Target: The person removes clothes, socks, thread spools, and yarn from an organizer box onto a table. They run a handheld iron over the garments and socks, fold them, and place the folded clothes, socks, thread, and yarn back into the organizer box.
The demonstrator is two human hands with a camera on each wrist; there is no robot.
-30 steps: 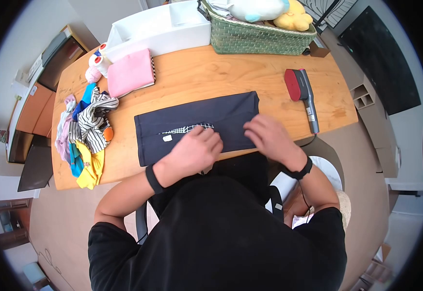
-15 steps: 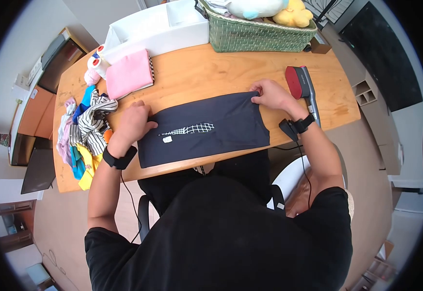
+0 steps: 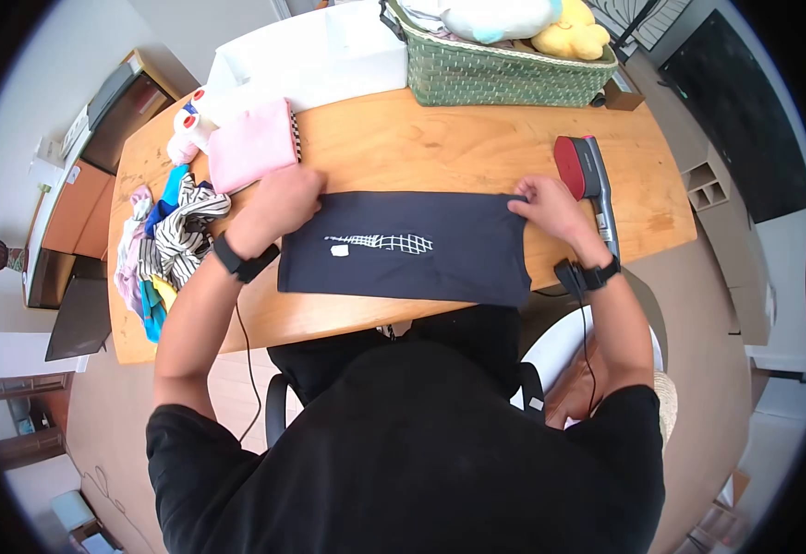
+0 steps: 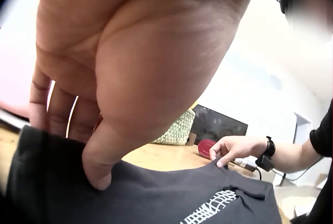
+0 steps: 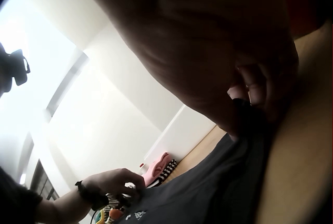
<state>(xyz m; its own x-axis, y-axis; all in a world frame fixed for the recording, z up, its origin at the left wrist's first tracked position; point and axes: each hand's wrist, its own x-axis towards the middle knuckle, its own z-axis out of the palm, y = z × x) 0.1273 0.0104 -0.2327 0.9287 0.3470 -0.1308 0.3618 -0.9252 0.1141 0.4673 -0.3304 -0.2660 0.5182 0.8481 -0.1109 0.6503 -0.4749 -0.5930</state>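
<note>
Pinching the dark garment (image 3: 405,263) by its far corners with left hand (image 3: 283,203) and right hand (image 3: 549,208), along the table's (image 3: 403,148) near edge, possibly skewing or creasing it through uneven pulling.

Dark garment (image 3: 463,222): smooth, matt cloth
Worktop (image 3: 375,148): grained wood with a slight sheen
Basket (image 3: 504,78): rough, woven strips
White box (image 3: 329,81): smooth, plastic-looking
Pink cloth (image 3: 250,143): soft-looking, matt fabric
Handheld brush (image 3: 603,196): smooth, plastic-looking handle
</note>
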